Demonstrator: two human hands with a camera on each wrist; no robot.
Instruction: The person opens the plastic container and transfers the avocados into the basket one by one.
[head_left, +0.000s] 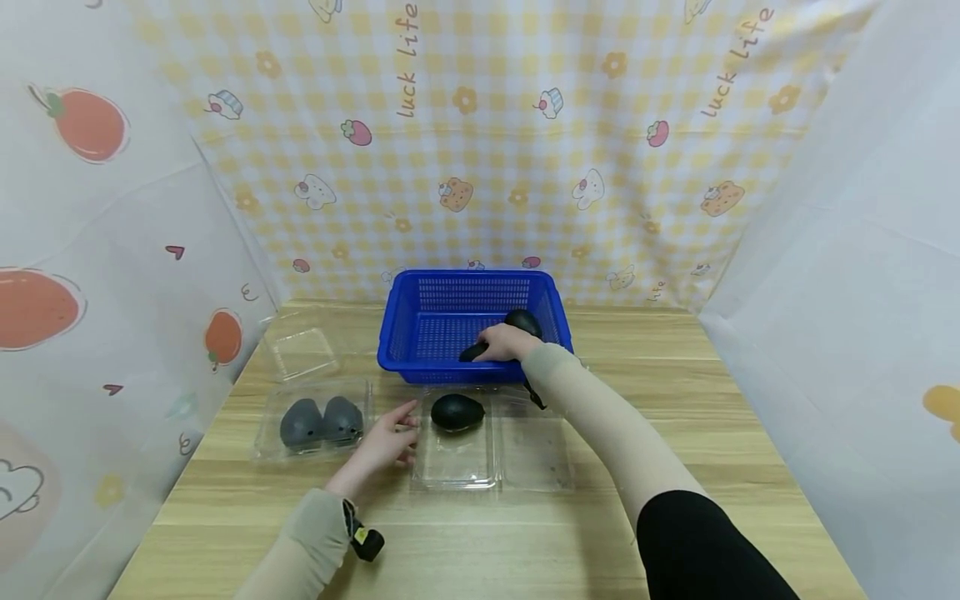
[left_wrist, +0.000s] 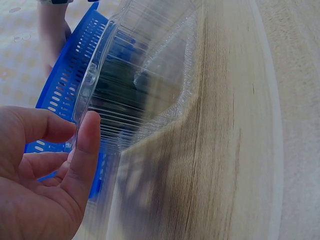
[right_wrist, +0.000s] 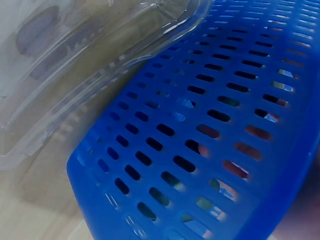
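In the head view my right hand (head_left: pixel 506 342) reaches over the near rim of the blue basket (head_left: pixel 401 364) and grips a dark avocado (head_left: pixel 473 352). Another dark avocado (head_left: pixel 522 321) lies beside it at the basket's right end. The right wrist view shows mostly the basket's slotted wall (right_wrist: pixel 200 120), which hides that hand. My left hand (head_left: pixel 389 437) is at the left edge of an opened clear clamshell box (head_left: pixel 457 467). Thumb and forefinger pinch the box's rim (left_wrist: pixel 82 107) in the left wrist view. One dark avocado (head_left: pixel 457 412) rests in its far half.
Left of my left hand stands a lidded clear box (head_left: pixel 266 433) with two avocados (head_left: pixel 342 418) that look grey through the plastic. Behind it lies another clear box (head_left: pixel 303 350). The opened box's lid (head_left: pixel 536 454) lies flat on the right. Patterned cloth (head_left: pixel 480 150) hangs behind the wooden table (head_left: pixel 660 375).
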